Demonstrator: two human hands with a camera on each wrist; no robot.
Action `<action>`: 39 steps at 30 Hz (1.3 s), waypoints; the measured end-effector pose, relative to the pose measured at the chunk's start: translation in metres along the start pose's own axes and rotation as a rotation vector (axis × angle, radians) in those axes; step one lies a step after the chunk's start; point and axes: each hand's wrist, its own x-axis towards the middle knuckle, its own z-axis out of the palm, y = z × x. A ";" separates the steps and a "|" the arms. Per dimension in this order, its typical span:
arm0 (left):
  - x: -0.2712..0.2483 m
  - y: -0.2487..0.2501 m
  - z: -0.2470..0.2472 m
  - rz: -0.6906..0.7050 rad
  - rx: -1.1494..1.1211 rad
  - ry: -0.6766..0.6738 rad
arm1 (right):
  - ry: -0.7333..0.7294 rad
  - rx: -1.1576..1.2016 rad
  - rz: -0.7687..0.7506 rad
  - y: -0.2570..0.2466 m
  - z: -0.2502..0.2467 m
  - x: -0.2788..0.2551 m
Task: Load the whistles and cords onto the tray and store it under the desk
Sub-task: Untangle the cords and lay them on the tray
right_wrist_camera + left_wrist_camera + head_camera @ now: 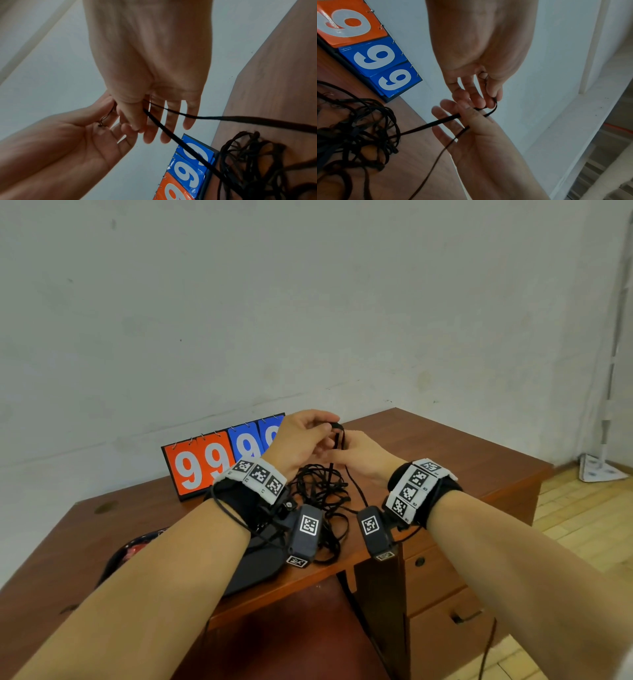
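Note:
Both hands are raised above the brown desk and hold one black cord between them. My left hand pinches the cord's looped end with thumb and fingertips. My right hand pinches it just below, its other fingers straight. Two strands run down from the hands to a tangled heap of black cords on the desk. A dark tray lies near the desk's front edge, mostly hidden by my left forearm. I see no whistle.
An orange and blue flip scoreboard showing 9s stands at the back against the wall. Drawers fill the desk's right side. A red-brown seat sits in the opening under the desk. A white stand foot rests on the wooden floor.

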 end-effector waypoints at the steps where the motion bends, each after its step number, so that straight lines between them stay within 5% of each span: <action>1: 0.000 0.000 -0.002 0.011 -0.001 0.021 | 0.010 0.003 0.002 -0.001 0.001 0.001; 11: 0.005 -0.035 -0.058 -0.035 0.040 0.430 | 0.190 -0.056 0.067 0.009 -0.026 0.005; 27: -0.004 -0.066 -0.129 -0.173 0.089 0.689 | 0.293 -0.209 0.112 0.025 -0.046 0.001; 34: -0.003 -0.068 -0.128 -0.215 0.007 0.697 | 0.299 -0.194 0.115 0.024 -0.034 0.002; 39: -0.003 -0.054 -0.095 -0.240 -0.040 0.434 | 0.220 -0.165 0.057 0.020 -0.012 0.010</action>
